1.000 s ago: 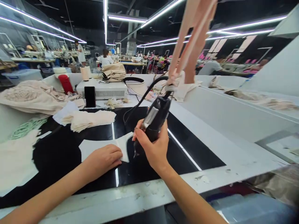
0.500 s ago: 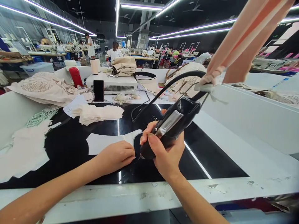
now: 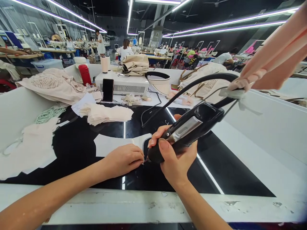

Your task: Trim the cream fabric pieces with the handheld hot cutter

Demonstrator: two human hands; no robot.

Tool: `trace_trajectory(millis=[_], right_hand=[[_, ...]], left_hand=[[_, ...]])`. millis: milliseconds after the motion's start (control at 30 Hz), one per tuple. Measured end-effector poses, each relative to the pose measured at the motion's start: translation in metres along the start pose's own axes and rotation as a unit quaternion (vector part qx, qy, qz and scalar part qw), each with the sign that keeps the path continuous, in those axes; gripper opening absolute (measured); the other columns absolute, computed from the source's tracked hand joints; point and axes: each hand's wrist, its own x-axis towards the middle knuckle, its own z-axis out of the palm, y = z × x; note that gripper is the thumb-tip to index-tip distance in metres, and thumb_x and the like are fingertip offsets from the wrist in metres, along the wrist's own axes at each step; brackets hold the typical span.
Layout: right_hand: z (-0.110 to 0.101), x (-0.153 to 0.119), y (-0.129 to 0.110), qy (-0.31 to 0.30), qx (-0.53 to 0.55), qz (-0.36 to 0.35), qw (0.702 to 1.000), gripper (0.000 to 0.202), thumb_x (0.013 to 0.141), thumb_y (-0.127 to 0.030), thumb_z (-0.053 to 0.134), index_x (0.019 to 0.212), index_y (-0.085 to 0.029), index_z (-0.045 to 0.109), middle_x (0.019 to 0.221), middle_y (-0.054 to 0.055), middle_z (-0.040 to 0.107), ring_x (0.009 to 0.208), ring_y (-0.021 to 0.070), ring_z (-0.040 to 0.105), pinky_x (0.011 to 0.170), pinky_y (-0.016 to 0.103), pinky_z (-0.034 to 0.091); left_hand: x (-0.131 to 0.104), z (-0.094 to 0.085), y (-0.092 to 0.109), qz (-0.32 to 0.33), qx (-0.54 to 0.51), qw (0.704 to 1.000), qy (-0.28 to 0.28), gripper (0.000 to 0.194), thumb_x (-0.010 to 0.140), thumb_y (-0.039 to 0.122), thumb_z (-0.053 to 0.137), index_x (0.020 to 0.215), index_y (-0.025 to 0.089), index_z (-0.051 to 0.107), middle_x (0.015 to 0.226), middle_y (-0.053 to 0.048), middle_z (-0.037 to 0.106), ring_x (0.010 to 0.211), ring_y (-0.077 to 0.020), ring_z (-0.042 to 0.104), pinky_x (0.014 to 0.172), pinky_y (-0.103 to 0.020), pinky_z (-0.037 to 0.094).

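Gripping the black tool, long axis aimed down leftward, the right hand faces the left hand, its hold unclear

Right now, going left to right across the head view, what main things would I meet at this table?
Cream cloth at the near left → red container → flat white piece → black handheld tool.

Left hand and right hand are both totally bare, slim fingers, short-looking nail on the right thumb. Forearms are slender and bare too, right down to where the view cuts off
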Motion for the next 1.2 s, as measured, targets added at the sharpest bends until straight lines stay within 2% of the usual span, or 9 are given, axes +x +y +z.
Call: trace_trajectory(millis=[367, 500, 567, 633, 800, 1000, 1100, 1200], right_hand=[[-0.003, -0.001, 0.001, -0.014, -0.006, -0.003, 1.000, 0.031, 0.084, -0.022, 0.077, 0.104, -0.028, 0.055, 0.083, -0.006, 0.066, 0.059, 0.0121, 0.061, 0.055, 0.029, 0.057], [-0.004, -0.002, 0.002, -0.017, -0.001, 0.004, 1.000, 0.034, 0.084, -0.022, 0.076, 0.110, -0.029, 0.055, 0.084, -0.006, 0.066, 0.059, 0.0123, 0.061, 0.057, 0.030, 0.057], [-0.004, -0.002, 0.003, -0.018, -0.003, 0.005, 1.000, 0.035, 0.084, -0.022, 0.076, 0.112, -0.029, 0.055, 0.084, -0.005, 0.066, 0.060, 0.0123, 0.061, 0.058, 0.030, 0.056], [-0.004, -0.002, 0.003, -0.018, -0.006, 0.004, 1.000, 0.035, 0.084, -0.022, 0.076, 0.112, -0.029, 0.055, 0.084, -0.005, 0.066, 0.060, 0.0122, 0.061, 0.058, 0.030, 0.056], [-0.003, -0.002, 0.000, -0.011, 0.001, 0.013, 1.000, 0.041, 0.082, -0.021, 0.077, 0.115, -0.029, 0.054, 0.082, -0.006, 0.067, 0.057, 0.0121, 0.061, 0.055, 0.029, 0.055], [-0.001, -0.002, -0.001, -0.005, 0.014, 0.020, 1.000, 0.042, 0.081, -0.019, 0.078, 0.115, -0.029, 0.055, 0.082, -0.006, 0.067, 0.056, 0.0121, 0.061, 0.052, 0.029, 0.056], [-0.002, -0.002, -0.001, -0.007, 0.018, 0.016, 1.000, 0.042, 0.082, -0.019, 0.077, 0.116, -0.030, 0.057, 0.083, -0.006, 0.068, 0.057, 0.0119, 0.062, 0.052, 0.028, 0.056], [-0.003, -0.003, 0.000, -0.011, 0.025, 0.019, 0.999, 0.050, 0.083, -0.017, 0.077, 0.126, -0.032, 0.055, 0.084, -0.006, 0.068, 0.057, 0.0118, 0.062, 0.053, 0.028, 0.056]], left_hand=[[0.001, -0.006, 0.000, -0.027, 0.000, 1.000, -0.012, 0.016, 0.103, 0.012, 0.056, 0.099, 0.015, 0.071, 0.105, -0.007, 0.072, 0.098, -0.0201, 0.067, 0.090, -0.029, 0.053], [0.004, -0.007, 0.000, -0.048, 0.041, 0.997, -0.040, 0.006, 0.099, 0.015, 0.064, 0.096, 0.016, 0.069, 0.102, -0.007, 0.070, 0.097, -0.0225, 0.065, 0.090, -0.033, 0.054], [0.006, -0.007, 0.001, -0.052, 0.055, 0.996, -0.045, 0.003, 0.097, 0.015, 0.067, 0.100, 0.016, 0.068, 0.107, -0.008, 0.069, 0.100, -0.0236, 0.064, 0.091, -0.035, 0.054], [0.008, -0.005, 0.001, -0.047, 0.063, 0.996, -0.044, 0.007, 0.097, 0.013, 0.067, 0.103, 0.016, 0.067, 0.111, -0.009, 0.068, 0.102, -0.0234, 0.064, 0.093, -0.035, 0.053], [0.009, -0.003, 0.000, -0.027, 0.064, 0.995, -0.070, 0.009, 0.102, 0.012, 0.058, 0.101, 0.016, 0.066, 0.101, -0.006, 0.069, 0.098, -0.0219, 0.066, 0.091, -0.033, 0.053], [0.000, -0.008, -0.003, 0.011, 0.087, 0.993, -0.077, 0.020, 0.107, 0.017, 0.049, 0.109, 0.018, 0.069, 0.107, -0.007, 0.072, 0.099, -0.0201, 0.068, 0.089, -0.030, 0.054], [-0.007, -0.011, -0.005, 0.025, 0.085, 0.994, -0.070, 0.020, 0.108, 0.023, 0.051, 0.114, 0.019, 0.070, 0.112, -0.007, 0.072, 0.102, -0.0194, 0.069, 0.091, -0.028, 0.054], [-0.011, -0.012, -0.007, 0.034, 0.075, 0.994, -0.068, 0.020, 0.107, 0.024, 0.055, 0.121, 0.021, 0.070, 0.117, -0.007, 0.072, 0.107, -0.0198, 0.068, 0.095, -0.027, 0.054]])
